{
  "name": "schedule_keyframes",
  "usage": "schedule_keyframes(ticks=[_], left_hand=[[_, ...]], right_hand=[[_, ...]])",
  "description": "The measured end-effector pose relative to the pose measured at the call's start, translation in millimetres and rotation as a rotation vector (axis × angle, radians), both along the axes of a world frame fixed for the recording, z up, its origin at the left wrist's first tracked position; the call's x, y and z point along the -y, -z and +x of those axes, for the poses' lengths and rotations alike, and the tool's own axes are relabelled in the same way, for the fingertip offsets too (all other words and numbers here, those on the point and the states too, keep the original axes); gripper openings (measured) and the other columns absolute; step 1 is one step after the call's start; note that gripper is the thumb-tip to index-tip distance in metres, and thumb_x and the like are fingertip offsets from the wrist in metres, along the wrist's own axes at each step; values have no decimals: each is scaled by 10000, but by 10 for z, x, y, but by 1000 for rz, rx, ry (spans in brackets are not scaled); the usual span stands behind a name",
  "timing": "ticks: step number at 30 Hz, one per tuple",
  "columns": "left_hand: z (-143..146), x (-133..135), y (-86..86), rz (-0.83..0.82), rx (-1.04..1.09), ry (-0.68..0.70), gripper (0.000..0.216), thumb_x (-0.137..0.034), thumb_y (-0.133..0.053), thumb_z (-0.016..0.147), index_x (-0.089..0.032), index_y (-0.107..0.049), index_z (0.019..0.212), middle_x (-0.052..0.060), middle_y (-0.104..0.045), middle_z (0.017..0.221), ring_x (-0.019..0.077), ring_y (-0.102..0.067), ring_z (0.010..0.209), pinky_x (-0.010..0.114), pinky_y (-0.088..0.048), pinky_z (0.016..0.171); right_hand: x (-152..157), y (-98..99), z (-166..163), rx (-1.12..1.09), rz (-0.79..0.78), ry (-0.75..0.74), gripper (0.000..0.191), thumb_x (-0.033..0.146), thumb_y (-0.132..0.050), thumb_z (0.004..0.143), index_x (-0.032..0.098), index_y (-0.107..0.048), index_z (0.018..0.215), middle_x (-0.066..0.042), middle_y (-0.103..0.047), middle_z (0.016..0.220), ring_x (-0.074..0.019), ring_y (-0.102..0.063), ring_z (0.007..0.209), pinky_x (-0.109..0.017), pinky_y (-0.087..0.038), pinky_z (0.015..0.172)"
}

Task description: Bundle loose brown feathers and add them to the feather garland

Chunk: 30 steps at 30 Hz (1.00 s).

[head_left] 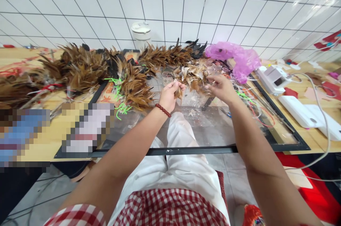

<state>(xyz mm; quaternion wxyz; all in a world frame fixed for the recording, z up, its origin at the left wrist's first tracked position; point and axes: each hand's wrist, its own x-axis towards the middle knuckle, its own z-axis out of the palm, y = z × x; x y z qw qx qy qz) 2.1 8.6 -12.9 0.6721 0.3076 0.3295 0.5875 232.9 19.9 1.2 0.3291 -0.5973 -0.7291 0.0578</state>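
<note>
**Both hands at a heap of brown feathers**

The left hand (170, 95) is raised over the glass surface (213, 130). Its grip is pressed together, thumb against fingertips, pinching a small tuft of feathers (178, 92) that hangs down just below the fingers. A red bead bracelet (163, 110) circles that wrist.

The right hand (221, 88) is level with it and a little apart, to its right. Its fingers are curled, with the tips in the edge of the loose feather pile (192, 72). Whether this grip pinches any feather I cannot tell, since the fingertips are hidden among the plumes. The pile lies between the two grips and just beyond them, touching the right fingers and close above the tuft.

Left of the left grip, a thick bundle of brown feathers (133, 87) lies on the surface with bright green ties (117, 89) at its side. Farther left spreads a long feather garland (77, 66). Beyond both grips a second garland (165, 55) runs along the back edge, with a white lidded cup (141, 33) behind it against the tiled wall. Beyond the right grip and to its right sits a crumpled pink plastic bag (236, 58). Well to the right are white devices (274, 78) with a white cable (319, 112).
</note>
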Motion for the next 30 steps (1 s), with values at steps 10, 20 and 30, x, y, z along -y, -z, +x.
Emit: schedule_keyframes(ticks=[10, 20, 30], left_hand=[[6, -32, 53, -10, -3, -41, 146, -242, -680, 817, -142, -611, 735, 2, -659, 661, 87, -627, 628, 227, -499, 699], [22, -35, 40, -34, -8, -34, 147, -201, -642, 843, -127, -605, 721, 7, -649, 637, 85, -621, 603, 221, -492, 675], [23, -42, 49, -23, 1, -36, 142, -199, -650, 832, -127, -606, 718, 4, -639, 635, 81, -614, 597, 220, -488, 669]], right_hand=[[121, 5, 101, 296, -87, 86, 277, 290, -647, 754, 245, -753, 1006, -82, -703, 1016, -258, -613, 934, -379, -437, 807], [-43, 167, -70, -379, -159, -7, 204, 299, -521, 819, 172, -650, 914, -31, -660, 715, -159, -572, 606, -309, -461, 623], [30, 93, -75, -170, 69, 140, 220, 353, -598, 784, 187, -720, 860, -59, -681, 812, -195, -591, 745, -352, -460, 750]])
